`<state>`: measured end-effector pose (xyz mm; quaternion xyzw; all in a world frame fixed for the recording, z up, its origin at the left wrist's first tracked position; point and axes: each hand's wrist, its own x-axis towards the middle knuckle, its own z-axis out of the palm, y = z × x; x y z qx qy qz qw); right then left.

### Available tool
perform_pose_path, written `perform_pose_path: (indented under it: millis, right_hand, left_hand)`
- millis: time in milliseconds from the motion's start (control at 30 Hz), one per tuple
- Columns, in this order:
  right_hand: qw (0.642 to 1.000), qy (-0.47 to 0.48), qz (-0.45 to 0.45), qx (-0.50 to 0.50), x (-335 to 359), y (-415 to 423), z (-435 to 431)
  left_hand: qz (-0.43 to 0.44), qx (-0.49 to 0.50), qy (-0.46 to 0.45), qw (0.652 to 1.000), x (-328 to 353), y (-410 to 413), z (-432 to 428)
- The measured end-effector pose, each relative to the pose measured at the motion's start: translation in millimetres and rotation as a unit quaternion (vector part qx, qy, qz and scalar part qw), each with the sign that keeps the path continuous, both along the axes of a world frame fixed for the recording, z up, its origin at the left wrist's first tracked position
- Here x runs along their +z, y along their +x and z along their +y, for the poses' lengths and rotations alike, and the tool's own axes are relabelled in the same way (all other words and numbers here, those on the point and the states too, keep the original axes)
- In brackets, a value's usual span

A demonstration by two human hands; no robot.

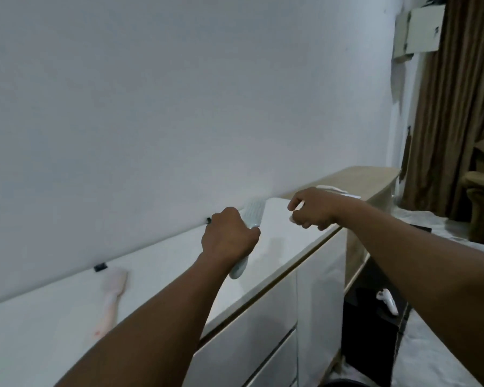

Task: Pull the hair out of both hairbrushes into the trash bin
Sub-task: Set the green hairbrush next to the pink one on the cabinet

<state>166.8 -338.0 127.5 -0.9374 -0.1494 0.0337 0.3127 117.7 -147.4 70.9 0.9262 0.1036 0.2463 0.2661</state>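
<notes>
Brushes, two, on a white dresser top (157, 277) running from the lower left of the frame toward centre right.

Item one: pale green brush (251, 216). I am seeing the left hand (228, 236) gripping its handle at frame centre, fingers wrapped tight around it; the bristled head is sticking up above the knuckles toward the wall (179, 93), and the handle's butt end is poking out below the wrist. The brush is being held over the dresser top, tilted; whether it is touching the surface I cannot tell.

Item two: pink brush (111, 297). It is lying flat on the dresser top at lower left, well apart from both hands, head pointing toward the wall, handle pointing toward the lower edge of the frame.

Right hand (313, 209): hovering right of centre, just beside the green brush's head but apart from it. Its fingers are curling in with thumb and forefinger pinching together; the frame is too blurred for me to tell whether anything is being pinched between them.

Other entries: a small dark clip-like object (100, 267) sitting at the wall line just above the pink brush. A white handled object (387, 300) lying on a dark surface at lower right, below the right forearm. Brown curtain (456, 93) hanging at upper right. Dresser drawers (252, 342) are showing along the bottom centre.
</notes>
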Motion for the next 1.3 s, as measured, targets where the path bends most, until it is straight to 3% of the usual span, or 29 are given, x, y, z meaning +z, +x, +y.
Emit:
perform_pose_path:
  millis: [267,533,933,1300]
  right_hand:
    - [0.991,-0.060,-0.054,0.102,-15.1,3.5,114.7]
    - [0.983,-0.083,-0.018,0.164,-74.8,22.7,188.4]
    - [0.985,-0.066,-0.007,0.162,-118.3,65.4,224.4]
    - [0.984,-0.063,0.005,0.165,-115.7,50.5,230.1]
  left_hand:
    - [0.035,0.122,0.023,0.992,-12.8,-33.7,87.8]
    - [0.104,0.170,0.041,0.979,-64.7,-41.4,135.8]
    - [0.150,0.204,0.035,0.967,-90.9,-10.7,152.7]
    - [0.145,0.221,0.012,0.964,-85.0,-16.3,160.9]
